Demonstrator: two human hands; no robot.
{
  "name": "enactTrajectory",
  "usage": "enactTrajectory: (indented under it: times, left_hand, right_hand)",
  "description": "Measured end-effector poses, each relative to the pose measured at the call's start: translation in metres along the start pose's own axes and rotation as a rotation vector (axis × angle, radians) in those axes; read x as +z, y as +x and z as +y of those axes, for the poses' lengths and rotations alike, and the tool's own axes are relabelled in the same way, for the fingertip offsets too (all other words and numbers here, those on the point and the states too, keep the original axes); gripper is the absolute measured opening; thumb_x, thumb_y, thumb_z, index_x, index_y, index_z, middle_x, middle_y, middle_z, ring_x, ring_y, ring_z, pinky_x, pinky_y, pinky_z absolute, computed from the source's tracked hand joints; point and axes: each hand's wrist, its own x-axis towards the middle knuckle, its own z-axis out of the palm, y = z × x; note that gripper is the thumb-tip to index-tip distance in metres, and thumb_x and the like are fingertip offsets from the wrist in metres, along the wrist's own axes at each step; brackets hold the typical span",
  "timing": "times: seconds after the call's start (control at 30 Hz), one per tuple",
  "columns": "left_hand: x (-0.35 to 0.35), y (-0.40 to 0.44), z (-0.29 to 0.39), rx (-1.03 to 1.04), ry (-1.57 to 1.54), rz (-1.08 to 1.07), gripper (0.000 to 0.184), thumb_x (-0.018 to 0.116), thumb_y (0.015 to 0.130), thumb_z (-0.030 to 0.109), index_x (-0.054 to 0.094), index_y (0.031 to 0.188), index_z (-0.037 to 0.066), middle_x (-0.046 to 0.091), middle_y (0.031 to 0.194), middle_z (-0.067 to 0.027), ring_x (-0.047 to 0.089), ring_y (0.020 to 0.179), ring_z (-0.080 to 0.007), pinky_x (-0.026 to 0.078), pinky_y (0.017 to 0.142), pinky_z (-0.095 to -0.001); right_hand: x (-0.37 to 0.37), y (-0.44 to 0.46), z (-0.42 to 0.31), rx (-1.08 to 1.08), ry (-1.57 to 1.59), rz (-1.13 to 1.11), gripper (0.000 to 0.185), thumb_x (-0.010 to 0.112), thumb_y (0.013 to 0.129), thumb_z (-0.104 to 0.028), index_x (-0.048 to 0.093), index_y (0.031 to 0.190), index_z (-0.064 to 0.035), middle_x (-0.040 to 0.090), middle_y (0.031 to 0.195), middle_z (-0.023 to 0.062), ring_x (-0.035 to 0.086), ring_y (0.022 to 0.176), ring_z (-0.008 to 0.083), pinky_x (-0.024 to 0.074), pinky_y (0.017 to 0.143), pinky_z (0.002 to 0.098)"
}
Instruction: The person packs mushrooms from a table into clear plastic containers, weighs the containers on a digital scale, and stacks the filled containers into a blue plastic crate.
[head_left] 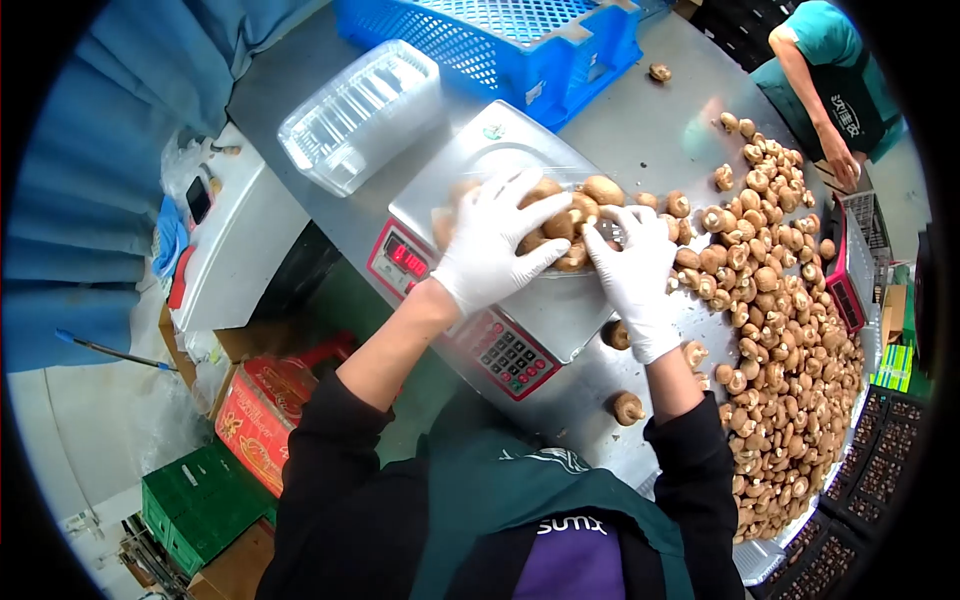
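Our gloved left hand (490, 245) lies over a cluster of brown mushrooms (558, 224), its grip spread, with thumb and fingers splayed across the caps. Our gloved right hand (637, 275) meets the same cluster from the other side, fingers bent at its edge; we cannot tell whether that grip pinches any of them. The cluster sits above the plate of a scale (520, 130), whose red digits are lit beside our left wrist. Around it, on the metal worktop (655, 130), we see a clear container (362, 118) just beyond the scale and a blue crate (590, 75) next to that. A large mushroom pile (785, 350) spreads off to our right, and past it shows a co-worker's bare hand (842, 168).
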Motion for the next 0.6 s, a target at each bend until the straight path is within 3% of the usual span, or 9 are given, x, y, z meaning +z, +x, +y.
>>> enactTrajectory:
  times: [0.07,0.1,0.2,0.23,0.37,0.6]
  left_hand:
    - [0.01,-0.002,-0.001,-0.029,-0.064,-0.032,0.042,0.075,0.081,0.023,0.067,0.121,0.012,0.056,0.134,-0.0165,0.053,0.125,-0.0378,0.042,0.105,-0.0457]
    - [0.011,-0.001,-0.001,-0.038,-0.087,-0.027,0.041,0.076,0.08,0.023,0.067,0.119,0.012,0.057,0.132,-0.0165,0.053,0.124,-0.0378,0.042,0.105,-0.0458]
    - [0.014,0.002,-0.003,-0.03,-0.104,0.009,0.037,0.076,0.079,0.018,0.068,0.114,0.01,0.061,0.125,-0.0168,0.057,0.118,-0.0373,0.045,0.102,-0.0455]
    - [0.014,0.002,-0.002,-0.025,-0.097,0.02,0.037,0.075,0.079,0.018,0.068,0.113,0.01,0.061,0.123,-0.0169,0.058,0.117,-0.0374,0.046,0.101,-0.0455]
    - [0.013,0.005,0.0,-0.032,-0.098,0.022,0.035,0.075,0.078,0.017,0.067,0.111,0.008,0.062,0.122,-0.017,0.058,0.116,-0.037,0.046,0.1,-0.0455]
    - [0.013,0.005,0.001,-0.051,-0.101,0.037,0.034,0.075,0.078,0.017,0.066,0.109,0.007,0.061,0.122,-0.0162,0.057,0.116,-0.0364,0.046,0.099,-0.0452]
  right_hand:
    - [-0.005,0.0,-0.015,0.075,0.194,-0.014,0.034,0.075,0.08,-0.026,0.066,0.108,-0.0093,0.064,0.098,0.0085,0.058,0.093,0.0279,0.0435,0.086,0.0417]
    - [-0.006,0.001,-0.016,-0.071,0.137,0.094,0.034,0.075,0.079,-0.017,0.065,0.11,-0.0075,0.067,0.099,0.0087,0.061,0.088,0.0291,0.0474,0.082,0.0399]
    - [-0.014,0.003,-0.02,0.015,0.201,-0.042,0.035,0.073,0.078,-0.011,0.064,0.111,-0.0079,0.068,0.103,0.0102,0.063,0.081,0.0316,0.051,0.075,0.0386]
    - [-0.006,0.003,-0.011,-0.106,0.133,0.056,0.038,0.071,0.076,-0.006,0.063,0.113,-0.0089,0.067,0.109,0.011,0.064,0.076,0.0329,0.0524,0.07,0.0384]
    - [-0.012,0.01,-0.01,-0.315,-0.029,0.079,0.04,0.07,0.074,-0.005,0.061,0.113,-0.0098,0.064,0.119,0.0123,0.065,0.087,0.0324,0.0528,0.076,0.0421]
    - [-0.012,0.008,-0.002,-0.213,0.266,-0.032,0.024,0.069,0.082,-0.006,0.062,0.105,-0.0074,0.063,0.115,0.0146,0.065,0.095,0.0343,0.0538,0.079,0.0404]
